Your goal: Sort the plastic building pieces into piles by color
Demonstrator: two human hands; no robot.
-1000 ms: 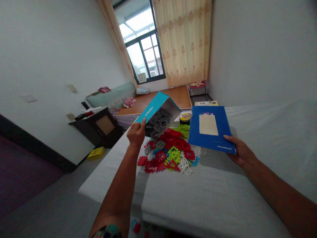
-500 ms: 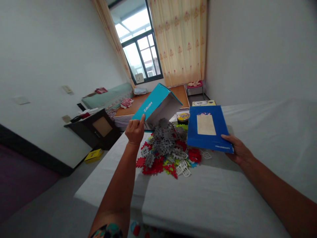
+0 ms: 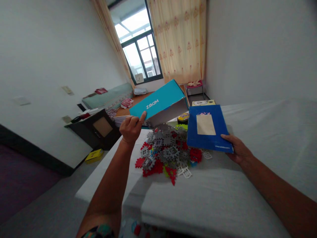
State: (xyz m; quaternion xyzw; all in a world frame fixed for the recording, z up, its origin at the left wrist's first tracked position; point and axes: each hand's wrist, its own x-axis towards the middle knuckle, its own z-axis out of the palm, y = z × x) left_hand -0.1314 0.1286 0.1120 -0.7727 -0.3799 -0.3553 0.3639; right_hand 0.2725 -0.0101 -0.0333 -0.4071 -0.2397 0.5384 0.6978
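My left hand [image 3: 131, 128] is closed on the near left end of a turquoise cardboard box [image 3: 160, 100] with white lettering. The box is tipped, its open side facing down over a heap of plastic interlocking pieces [image 3: 169, 152]. Grey pieces cover the top of the heap; red, green, blue and white ones show around its base. On the right, my right hand [image 3: 236, 148] grips the lower right corner of a flat blue box [image 3: 219, 127] with a pale rectangle on its face. That blue box stands tilted beside the heap. My right fingers behind it are hidden.
A white cloth [image 3: 198, 205] covers the table under the heap. Behind the boxes are a round yellow-and-black tin [image 3: 183, 118] and a yellow box [image 3: 204, 102]. A dark cabinet [image 3: 101, 129] and a yellow box on the floor [image 3: 94, 156] lie to the left.
The turquoise box has swung up and to the right, tilting flatter. More grey pieces have spread down over the heap's front. The blue box and my right hand have barely moved.
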